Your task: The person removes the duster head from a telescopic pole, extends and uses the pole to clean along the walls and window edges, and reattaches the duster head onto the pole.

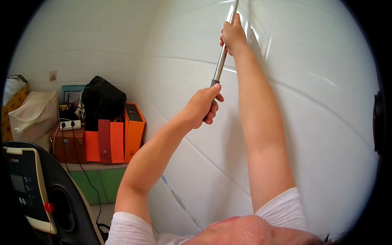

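Note:
A shiny metal pole [221,63] slants up along the white wall, and its top end runs out of the frame. My left hand [204,104] is closed around the dark grip [214,83] at the pole's lower end. Higher up, my right hand [233,36] is wrapped around the bare metal shaft, with one finger or the thumb pointing up along it. Both arms are raised, the right one reaching further. Whatever the pole carries at its top is out of view.
White wall panels [326,134] fill the right side. At left, orange boxes [134,132], a black bag [103,100], a cream bag [34,116] and a power strip [70,125] sit on a green cabinet [112,183]. A treadmill console [24,183] stands closer, with cables hanging nearby.

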A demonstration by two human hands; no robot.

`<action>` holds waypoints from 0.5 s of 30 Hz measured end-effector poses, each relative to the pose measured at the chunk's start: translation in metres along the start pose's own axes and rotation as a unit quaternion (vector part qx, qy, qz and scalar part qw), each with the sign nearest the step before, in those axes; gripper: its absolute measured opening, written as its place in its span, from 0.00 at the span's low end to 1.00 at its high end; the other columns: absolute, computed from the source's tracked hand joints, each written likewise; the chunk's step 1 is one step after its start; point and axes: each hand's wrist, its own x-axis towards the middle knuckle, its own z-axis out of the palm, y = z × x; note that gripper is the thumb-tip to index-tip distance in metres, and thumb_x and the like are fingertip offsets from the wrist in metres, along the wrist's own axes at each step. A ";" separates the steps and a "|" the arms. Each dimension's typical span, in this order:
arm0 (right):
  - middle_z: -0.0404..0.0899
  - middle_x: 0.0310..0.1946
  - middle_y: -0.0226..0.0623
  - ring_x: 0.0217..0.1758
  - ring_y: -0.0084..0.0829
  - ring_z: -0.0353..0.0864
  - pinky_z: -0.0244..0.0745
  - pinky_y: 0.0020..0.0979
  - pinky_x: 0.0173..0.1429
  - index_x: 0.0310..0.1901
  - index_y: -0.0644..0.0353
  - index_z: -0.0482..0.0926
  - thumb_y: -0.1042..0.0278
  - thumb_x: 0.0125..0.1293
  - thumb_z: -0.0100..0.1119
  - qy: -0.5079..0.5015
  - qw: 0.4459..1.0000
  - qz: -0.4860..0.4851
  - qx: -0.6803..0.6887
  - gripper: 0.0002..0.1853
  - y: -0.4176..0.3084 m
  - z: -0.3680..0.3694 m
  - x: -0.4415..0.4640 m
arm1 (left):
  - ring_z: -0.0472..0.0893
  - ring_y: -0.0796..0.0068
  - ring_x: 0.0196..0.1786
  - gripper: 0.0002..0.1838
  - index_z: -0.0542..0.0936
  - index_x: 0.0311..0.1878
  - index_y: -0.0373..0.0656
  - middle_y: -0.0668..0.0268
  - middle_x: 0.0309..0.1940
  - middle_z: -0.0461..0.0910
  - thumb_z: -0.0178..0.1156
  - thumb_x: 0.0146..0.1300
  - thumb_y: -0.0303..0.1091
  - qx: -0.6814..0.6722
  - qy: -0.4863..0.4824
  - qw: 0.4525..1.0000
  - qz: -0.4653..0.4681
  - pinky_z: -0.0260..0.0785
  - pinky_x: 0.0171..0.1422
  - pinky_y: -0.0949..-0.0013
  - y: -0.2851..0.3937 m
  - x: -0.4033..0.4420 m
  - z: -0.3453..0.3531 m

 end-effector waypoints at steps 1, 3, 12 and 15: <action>0.63 0.24 0.33 0.20 0.24 0.63 0.65 0.28 0.21 0.68 0.46 0.38 0.69 0.66 0.36 -0.006 1.000 0.015 -0.006 0.31 0.010 0.009 0.004 | 0.54 0.81 0.14 0.22 0.67 0.36 0.37 0.72 0.13 0.56 0.42 0.64 0.51 -0.008 0.008 1.000 -0.006 0.47 0.19 0.74 -0.004 0.004 -0.005; 0.64 0.22 0.32 0.19 0.24 0.63 0.65 0.29 0.21 0.68 0.46 0.37 0.68 0.67 0.36 -0.017 0.999 0.035 -0.016 0.31 0.028 0.025 0.013 | 0.54 0.81 0.14 0.22 0.67 0.36 0.37 0.72 0.13 0.56 0.42 0.64 0.51 -0.022 0.016 1.000 -0.014 0.47 0.19 0.74 -0.016 0.011 -0.017; 0.74 0.33 0.42 0.20 0.29 0.70 0.70 0.33 0.24 0.68 0.48 0.39 0.67 0.66 0.36 -0.084 0.992 0.089 -0.032 0.30 0.096 0.114 0.022 | 0.54 0.81 0.14 0.21 0.66 0.35 0.39 0.72 0.13 0.57 0.42 0.65 0.51 -0.084 0.086 0.990 -0.069 0.46 0.18 0.74 -0.042 0.021 -0.074; 0.62 0.20 0.33 0.16 0.24 0.60 0.64 0.29 0.20 0.68 0.44 0.40 0.70 0.66 0.36 -0.122 0.987 0.096 0.035 0.31 0.114 0.147 0.023 | 0.54 0.81 0.14 0.21 0.66 0.35 0.40 0.72 0.13 0.57 0.42 0.65 0.52 -0.089 0.097 0.988 -0.083 0.46 0.18 0.74 -0.050 0.029 -0.107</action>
